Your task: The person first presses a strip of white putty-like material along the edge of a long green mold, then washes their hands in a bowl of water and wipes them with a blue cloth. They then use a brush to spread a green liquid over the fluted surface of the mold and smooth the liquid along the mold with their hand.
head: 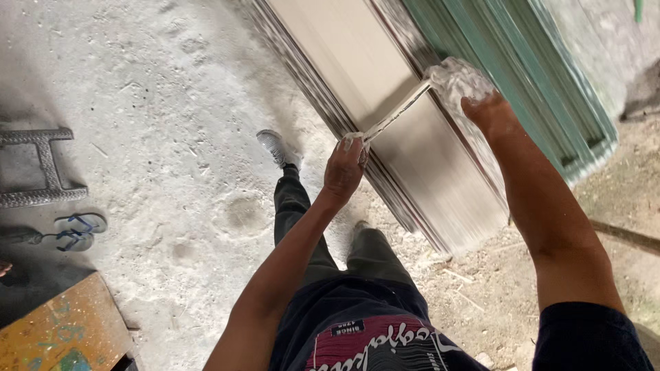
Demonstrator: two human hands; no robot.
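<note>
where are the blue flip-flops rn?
Head view, far left: the blue flip-flops lie on the dusty concrete floor, just below the metal frame and above the orange board.

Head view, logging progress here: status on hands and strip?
Left hand shut on pale strip. Right hand grips its far end, blurred. Strip held above stacked panels. Nothing between.

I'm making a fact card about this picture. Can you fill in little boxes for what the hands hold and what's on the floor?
Left hand: grips one end of a thin pale strip
Right hand: holds the strip's other end, wrapped in clear plastic
Under the hands: stack of long beige panels
Beside the stack: green sheets
Floor: dusty grey concrete
Also there: blue flip-flops, metal frame
</note>
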